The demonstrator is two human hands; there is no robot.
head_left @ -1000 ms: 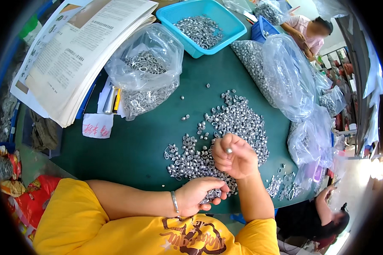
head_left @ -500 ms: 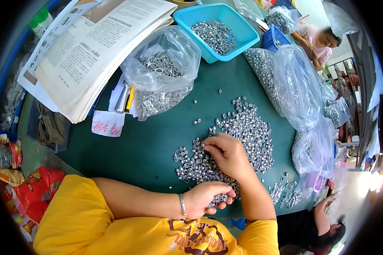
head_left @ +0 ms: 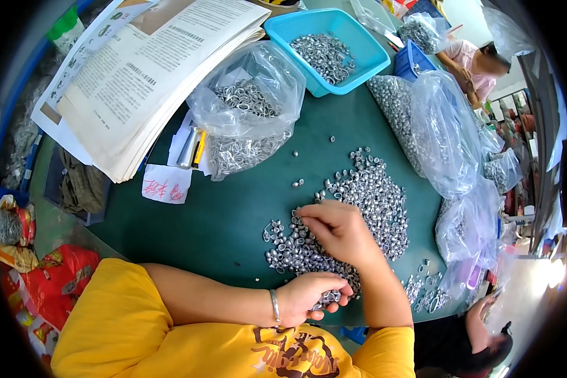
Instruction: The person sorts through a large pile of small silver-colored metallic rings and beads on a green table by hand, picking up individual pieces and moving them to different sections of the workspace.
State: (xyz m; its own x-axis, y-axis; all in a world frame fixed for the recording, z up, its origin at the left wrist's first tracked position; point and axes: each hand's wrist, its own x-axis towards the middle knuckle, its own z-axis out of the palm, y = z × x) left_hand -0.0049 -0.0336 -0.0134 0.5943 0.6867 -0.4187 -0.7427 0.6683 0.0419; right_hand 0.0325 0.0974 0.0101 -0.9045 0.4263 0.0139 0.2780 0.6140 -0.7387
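Small silver metal pieces, oval and cup-like, lie in a broad pile on the green table. My left hand is cupped low at the near edge of the pile, its fingers curled around a handful of these pieces. Over the pile's left part, my right hand is closed in a pinch. At its fingertips is a small silver metal piece, partly hidden by the fingers. A few single pieces lie apart on the far side.
Beyond the pile stand a clear bag of silver rings and a turquoise basket of metal pieces. A paper stack covers the far left. Filled plastic bags line the right edge, near loose rings. Two other people sit at the right.
The whole view has shifted slightly. My left hand stays cupped around its handful, and my right hand remains pinched at the left part of the pile, its fingertips turned a little.
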